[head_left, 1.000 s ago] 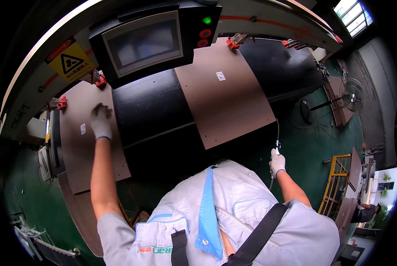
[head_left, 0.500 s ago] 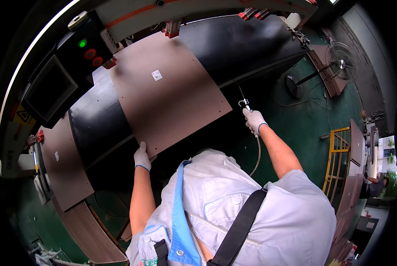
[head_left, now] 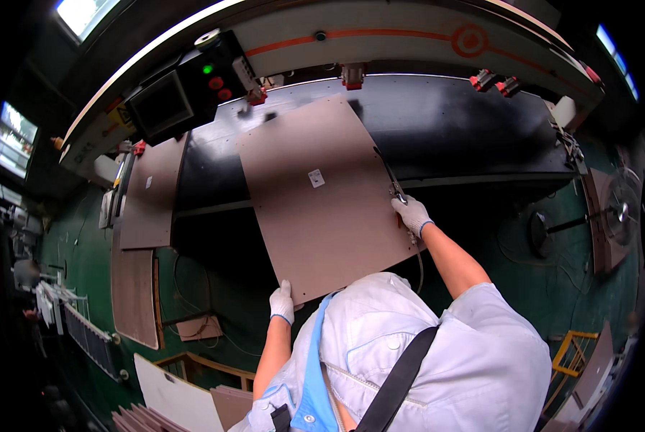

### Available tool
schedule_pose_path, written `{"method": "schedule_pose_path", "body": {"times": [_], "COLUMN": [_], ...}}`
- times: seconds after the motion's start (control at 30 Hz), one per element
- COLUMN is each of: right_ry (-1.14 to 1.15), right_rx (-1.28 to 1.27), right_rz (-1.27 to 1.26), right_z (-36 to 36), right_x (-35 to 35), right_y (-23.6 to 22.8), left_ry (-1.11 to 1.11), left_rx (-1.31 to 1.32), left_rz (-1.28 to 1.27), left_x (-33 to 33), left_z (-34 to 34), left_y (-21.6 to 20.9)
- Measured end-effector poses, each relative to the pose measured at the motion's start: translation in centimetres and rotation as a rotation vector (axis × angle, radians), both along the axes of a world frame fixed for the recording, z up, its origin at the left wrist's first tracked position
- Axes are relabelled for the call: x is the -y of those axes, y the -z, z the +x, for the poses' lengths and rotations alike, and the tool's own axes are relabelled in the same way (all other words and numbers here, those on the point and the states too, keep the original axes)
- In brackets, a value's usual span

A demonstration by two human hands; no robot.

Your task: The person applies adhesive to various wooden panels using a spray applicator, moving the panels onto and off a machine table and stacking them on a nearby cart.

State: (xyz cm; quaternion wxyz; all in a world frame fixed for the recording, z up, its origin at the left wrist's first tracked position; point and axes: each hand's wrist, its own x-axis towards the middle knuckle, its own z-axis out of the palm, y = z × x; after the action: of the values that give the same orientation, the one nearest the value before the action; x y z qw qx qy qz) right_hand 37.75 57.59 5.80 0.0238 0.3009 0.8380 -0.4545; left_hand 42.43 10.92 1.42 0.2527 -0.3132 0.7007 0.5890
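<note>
1. Brown board (head_left: 322, 230) juts aslant over the front of the black table (head_left: 444, 137).
2. Left hand (head_left: 282, 301) clasps its near-left corner, thumb above, other fingers hidden.
3. Right hand (head_left: 412, 212), curled round an air gun (head_left: 396, 193), overlaps its right edge; contact I can't tell.

Head camera: worn up on person's head, looks down and out front. Grey shirt (head_left: 473, 331) very near, fills bottom. Left hand (head_left: 282, 301) and right hand (head_left: 411, 214) bit farther. Black counter (head_left: 444, 129) farther still. Wide round view; machine beam (head_left: 401, 45) bends across top.
</note>
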Motion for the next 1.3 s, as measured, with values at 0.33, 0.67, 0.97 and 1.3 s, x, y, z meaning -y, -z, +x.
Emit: {"method": "schedule_pose_path", "body": {"times": [0.33, 0.67, 0.97, 1.3], "right_ry": [-0.34, -0.32, -0.391, -0.204], "right_rx": [-0.188, -0.05, -0.076, 0.169], "right_rz": [-0.324, -0.463, -0.149, -0.393], "right_z": [1.1, 5.1, 7.9, 4.1], "right_x": [1.7, -5.2, -17.8, -27.9], "right_y": [0.7, -4.9, -8.4, -6.2], "left_ry": [-0.136, -0.488, -0.597, -0.158], "left_rx": [-0.309, -0.152, -0.086, 0.083], "left_rz": [-0.263, -0.085, -0.096, 0.322], "left_x": [-2.4, -11.6, -22.7, -43.9], "left_z": [24.4, 29.7, 24.4, 7.4], "left_y": [-2.0, -10.0, -8.1, -2.1]}}
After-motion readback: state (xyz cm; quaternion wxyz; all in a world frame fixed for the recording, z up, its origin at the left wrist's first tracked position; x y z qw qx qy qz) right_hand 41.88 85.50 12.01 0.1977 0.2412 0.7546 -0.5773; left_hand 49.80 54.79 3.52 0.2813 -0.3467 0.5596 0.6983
